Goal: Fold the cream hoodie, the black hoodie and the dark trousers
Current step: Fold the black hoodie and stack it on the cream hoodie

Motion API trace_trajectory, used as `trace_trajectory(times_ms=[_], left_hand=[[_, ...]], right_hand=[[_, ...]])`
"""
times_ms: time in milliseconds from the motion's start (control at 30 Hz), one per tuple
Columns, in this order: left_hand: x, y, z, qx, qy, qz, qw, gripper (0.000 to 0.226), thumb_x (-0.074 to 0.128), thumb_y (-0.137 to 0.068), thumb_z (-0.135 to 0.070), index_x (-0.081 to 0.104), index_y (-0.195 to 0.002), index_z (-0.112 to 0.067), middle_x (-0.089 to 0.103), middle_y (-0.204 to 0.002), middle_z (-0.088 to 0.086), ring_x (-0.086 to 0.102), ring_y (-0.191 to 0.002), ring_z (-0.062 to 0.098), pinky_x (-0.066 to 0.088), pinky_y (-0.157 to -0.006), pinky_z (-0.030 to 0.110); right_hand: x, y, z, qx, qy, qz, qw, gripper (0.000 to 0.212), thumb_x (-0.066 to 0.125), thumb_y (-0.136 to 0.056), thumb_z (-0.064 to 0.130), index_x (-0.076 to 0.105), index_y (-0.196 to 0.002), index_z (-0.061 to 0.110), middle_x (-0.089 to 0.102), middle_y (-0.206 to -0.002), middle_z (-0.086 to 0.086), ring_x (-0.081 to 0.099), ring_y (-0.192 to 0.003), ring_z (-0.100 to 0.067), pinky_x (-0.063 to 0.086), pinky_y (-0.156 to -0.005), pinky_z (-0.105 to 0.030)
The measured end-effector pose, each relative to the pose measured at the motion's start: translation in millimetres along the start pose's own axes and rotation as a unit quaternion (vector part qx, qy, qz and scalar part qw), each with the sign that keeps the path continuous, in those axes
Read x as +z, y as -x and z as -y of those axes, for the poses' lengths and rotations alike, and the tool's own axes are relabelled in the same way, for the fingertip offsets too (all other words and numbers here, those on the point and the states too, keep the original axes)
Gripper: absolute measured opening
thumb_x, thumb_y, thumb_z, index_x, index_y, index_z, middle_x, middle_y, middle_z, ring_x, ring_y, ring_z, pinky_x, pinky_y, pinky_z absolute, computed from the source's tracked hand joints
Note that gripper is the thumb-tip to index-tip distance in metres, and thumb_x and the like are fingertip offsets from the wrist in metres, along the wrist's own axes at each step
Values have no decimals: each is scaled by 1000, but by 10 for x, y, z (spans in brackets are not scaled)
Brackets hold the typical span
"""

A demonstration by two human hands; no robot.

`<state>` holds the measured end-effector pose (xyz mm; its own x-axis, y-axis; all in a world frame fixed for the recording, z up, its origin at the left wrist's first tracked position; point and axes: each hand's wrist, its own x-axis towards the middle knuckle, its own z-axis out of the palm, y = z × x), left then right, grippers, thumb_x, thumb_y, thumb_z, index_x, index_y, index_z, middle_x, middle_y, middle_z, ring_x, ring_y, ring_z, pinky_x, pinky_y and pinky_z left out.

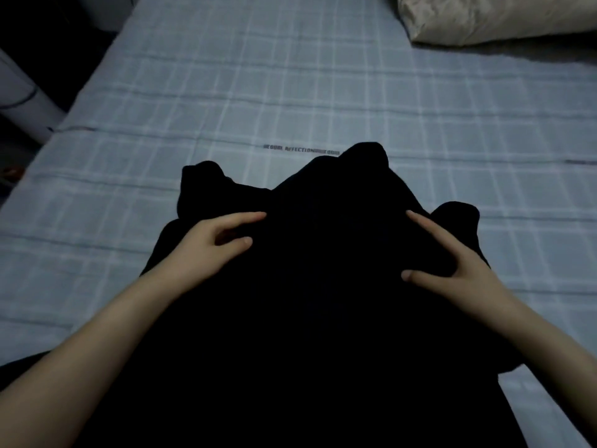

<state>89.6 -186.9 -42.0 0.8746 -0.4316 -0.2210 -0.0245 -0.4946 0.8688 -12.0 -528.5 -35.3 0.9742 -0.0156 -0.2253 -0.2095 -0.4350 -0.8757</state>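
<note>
Black hoodie (323, 286) lies spread over the near middle of the bed (290, 76), bunched up at its far edge. Both hands rest on it, fingers and thumbs stretched out, gripping nothing: left hand (216, 242) on the left side, right hand (458, 263) on the right. A cream pillow (484, 17) sits far right.

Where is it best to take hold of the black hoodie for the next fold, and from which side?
Probably at its two bunched far corners, reaching forward from the near side. The black hoodie lies spread on the bed sheet, those corners stand out at either side, and the left hand and right hand rest on it just short of them.
</note>
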Motion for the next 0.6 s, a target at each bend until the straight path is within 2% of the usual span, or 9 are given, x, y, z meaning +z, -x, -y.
trace_trajectory(times_ms=[100,133,200,267,333,400,500,533,600], left_hand=[[-69,-110,-79,1,-18,-17,1000,41,65,-90,-3,64,-115,-36,69,-108,-25,61,-93,-10,40,-83,4],[-89,-183,-135,4,-30,-33,999,37,67,-90,-9,65,-114,-37,71,-105,-15,61,-87,-4,42,-80,8],[-115,-385,-259,3,-44,-66,997,32,66,-84,-30,64,-114,-42,65,-105,-8,60,-81,4,43,-78,15],[-67,-656,-369,-14,-34,-69,997,32,61,-84,-43,60,-116,-48,64,-103,-10,62,-85,5,44,-80,20],[63,-940,-442,-25,-47,-33,998,32,57,-95,-39,56,-126,-42,65,-108,-10,63,-98,8,44,-89,21],[193,-1145,-453,-31,-36,-14,999,35,56,-97,-26,57,-132,-28,64,-121,-3,59,-114,12,42,-98,21],[235,-1154,-448,-32,24,-20,999,36,60,-93,-5,64,-127,-16,67,-122,4,64,-110,14,48,-89,13],[213,-1078,-470,-20,48,-28,998,36,61,-92,-3,65,-126,-16,68,-121,3,65,-110,14,50,-91,15],[166,-852,-564,15,105,-43,993,37,63,-91,-3,66,-125,-18,68,-120,-3,64,-111,7,49,-93,17]], right_hand=[[-72,-101,36,16,-5,-24,1000,72,74,-85,12,46,-140,49,53,-127,34,50,-111,22,39,-85,1],[-121,-183,62,28,-19,-33,999,66,70,-89,17,46,-140,50,57,-123,31,54,-108,19,41,-84,-1],[-228,-394,110,65,-38,-65,995,52,61,-95,31,45,-140,50,64,-115,17,61,-96,11,42,-78,-5],[-310,-627,138,87,16,-95,992,45,55,-95,43,47,-139,49,64,-126,7,60,-105,0,39,-86,-15],[-329,-828,124,108,69,-102,987,46,52,-95,49,48,-140,43,55,-140,4,51,-120,-11,32,-93,-24],[-264,-976,98,112,61,-107,986,46,56,-96,43,52,-141,33,54,-142,1,52,-121,-14,33,-93,-23],[-166,-983,64,61,-48,-127,989,35,65,-93,13,66,-127,19,70,-119,-2,63,-93,-4,46,-80,-10],[-166,-913,95,37,-62,-144,987,36,65,-91,7,67,-125,19,71,-114,1,65,-90,1,45,-77,-5],[-199,-695,207,-27,-69,-181,981,40,65,-91,3,66,-125,25,69,-118,9,62,-97,13,42,-82,-2]])
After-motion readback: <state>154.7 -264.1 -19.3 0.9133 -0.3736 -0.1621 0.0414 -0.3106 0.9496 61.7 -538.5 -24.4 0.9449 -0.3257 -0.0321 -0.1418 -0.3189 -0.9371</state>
